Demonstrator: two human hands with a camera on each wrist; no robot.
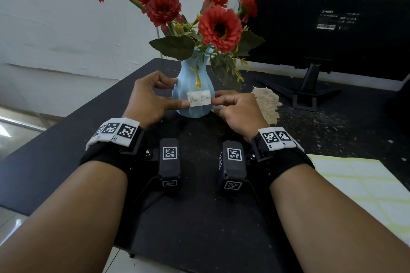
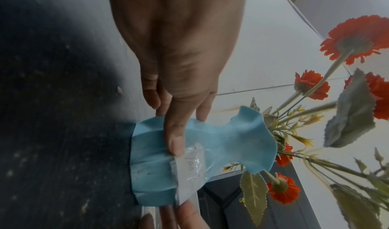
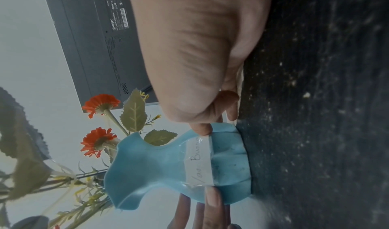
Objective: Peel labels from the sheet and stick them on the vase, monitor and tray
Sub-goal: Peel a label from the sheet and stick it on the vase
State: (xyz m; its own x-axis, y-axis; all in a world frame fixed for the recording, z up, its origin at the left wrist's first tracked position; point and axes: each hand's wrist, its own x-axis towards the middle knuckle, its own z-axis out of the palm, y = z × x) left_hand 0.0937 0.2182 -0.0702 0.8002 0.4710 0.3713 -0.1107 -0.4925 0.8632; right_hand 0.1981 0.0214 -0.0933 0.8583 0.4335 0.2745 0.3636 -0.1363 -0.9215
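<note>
A light blue vase (image 1: 193,73) (image 2: 151,166) (image 3: 147,166) with red artificial flowers (image 1: 219,26) stands on the black table. A white handwritten label (image 1: 199,98) (image 2: 189,171) (image 3: 200,162) lies across its belly. My left hand (image 1: 177,93) curls its fingers round the vase's left side, and its thumb (image 2: 174,142) presses the label's left end. My right hand (image 1: 215,98) pinches the label's right end against the vase with its thumb (image 3: 202,127) and forefinger. The monitor (image 1: 321,17) stands at the back right, its rear towards me. The yellowish label sheet (image 1: 359,184) lies at the right.
A pale, rough-edged flat piece (image 1: 266,104) lies behind my right hand, beside the monitor's stand (image 1: 310,86). The black table (image 1: 199,217) is speckled with crumbs, and its left edge runs diagonally above a tiled floor (image 1: 13,126). A white wall rises behind the vase.
</note>
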